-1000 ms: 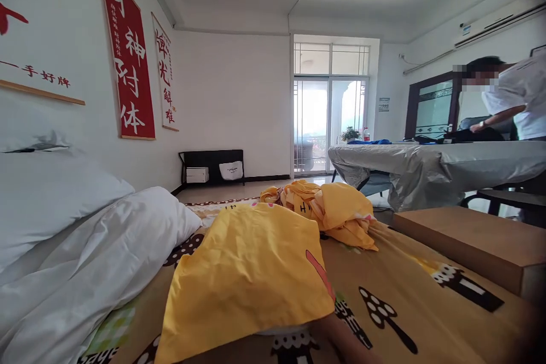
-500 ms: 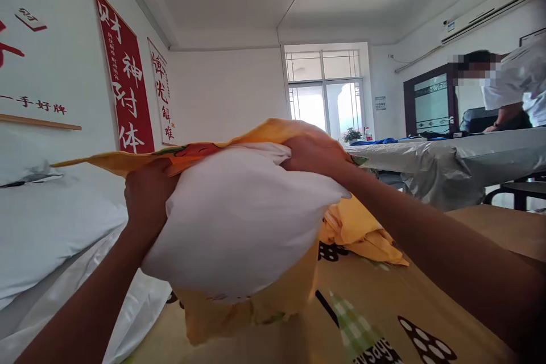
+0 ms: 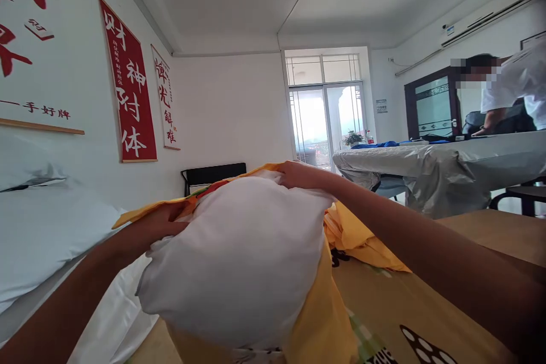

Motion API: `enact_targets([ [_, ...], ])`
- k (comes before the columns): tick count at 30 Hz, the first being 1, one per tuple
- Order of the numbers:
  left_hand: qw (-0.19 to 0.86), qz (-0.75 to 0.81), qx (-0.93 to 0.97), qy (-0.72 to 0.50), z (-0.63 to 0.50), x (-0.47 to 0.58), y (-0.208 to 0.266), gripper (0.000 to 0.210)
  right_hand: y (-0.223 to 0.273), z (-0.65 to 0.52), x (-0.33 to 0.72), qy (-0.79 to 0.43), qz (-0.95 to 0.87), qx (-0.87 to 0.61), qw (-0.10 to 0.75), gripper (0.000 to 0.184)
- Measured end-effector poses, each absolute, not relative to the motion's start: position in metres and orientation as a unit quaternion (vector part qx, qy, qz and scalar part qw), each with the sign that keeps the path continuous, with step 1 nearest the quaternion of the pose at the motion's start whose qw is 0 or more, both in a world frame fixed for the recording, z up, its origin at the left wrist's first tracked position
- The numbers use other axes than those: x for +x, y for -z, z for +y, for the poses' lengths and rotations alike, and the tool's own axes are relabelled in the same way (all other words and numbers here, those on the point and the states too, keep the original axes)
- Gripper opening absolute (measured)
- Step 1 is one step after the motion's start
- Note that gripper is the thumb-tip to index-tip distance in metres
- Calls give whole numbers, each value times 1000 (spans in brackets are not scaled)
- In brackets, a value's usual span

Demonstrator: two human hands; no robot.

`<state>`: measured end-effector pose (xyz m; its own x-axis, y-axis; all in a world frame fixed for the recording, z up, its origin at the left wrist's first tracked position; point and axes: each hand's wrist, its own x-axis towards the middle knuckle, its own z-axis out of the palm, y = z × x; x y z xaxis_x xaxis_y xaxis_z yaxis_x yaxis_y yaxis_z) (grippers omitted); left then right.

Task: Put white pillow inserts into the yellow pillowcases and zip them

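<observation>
Fingers of the left hand (image 3: pixel 164 222) are, as we see in the head view, folded over the edge of the yellow cloth (image 3: pixel 322 307), while those of the right hand (image 3: pixel 301 175) close on the upper edge of the white pillow (image 3: pixel 239 256); the right fingertips are hidden, so we cannot tell how each one grips. The pillow sits between both sets of fingers and bulges below them, toward us. We cannot make out its underside, and the cloth's lower part is cut off by the frame. The pillow's upper edge slopes up from the left fingers to the right ones; one corner points right, beneath the right forearm, another left, below the left hand. Foreshortening leaves its long axis uncertain to us. Its cover is smooth, matte and softly puckered; the cloth is thin, with red and green print beside the left fingers. Below and right of the right fingers we find a crumpled yellow heap (image 3: pixel 362 247), partly covered by the forearm, on a printed sheet (image 3: pixel 384 296). Glossy white bedding (image 3: pixel 123 313) lies below the left fingers.
</observation>
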<state>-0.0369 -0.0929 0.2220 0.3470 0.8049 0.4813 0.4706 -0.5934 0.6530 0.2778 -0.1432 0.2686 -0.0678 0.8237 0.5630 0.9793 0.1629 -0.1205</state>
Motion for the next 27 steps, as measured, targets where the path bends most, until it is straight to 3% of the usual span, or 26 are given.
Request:
enact_targets([
  [2,244,412,807,-347,-95,-28,-225,44,-272,-166,261,178,-719,-605,292,19],
  [4,205,428,804,-358,-95,-15,-226,39,-269,-185,239,226,-762,-516,321,23],
  [7,166,392,804,-416,-95,2,-222,31,-245,-196,206,297,-831,-402,244,35],
  [9,207,371,784,-454,-91,6,-219,32,-219,-191,191,362,-823,-386,207,44],
  [13,279,405,725,-483,-81,2,-214,28,-160,-171,179,442,-798,-363,191,43],
  [17,83,459,749,-471,-78,0,-212,15,-128,-152,176,414,-803,-395,166,46],
  [20,-48,471,757,-451,-84,5,-208,25,-134,-134,178,356,-806,-450,147,36],
  [27,-148,452,786,-394,-107,41,-181,19,-173,-98,165,283,-752,-555,213,35],
])
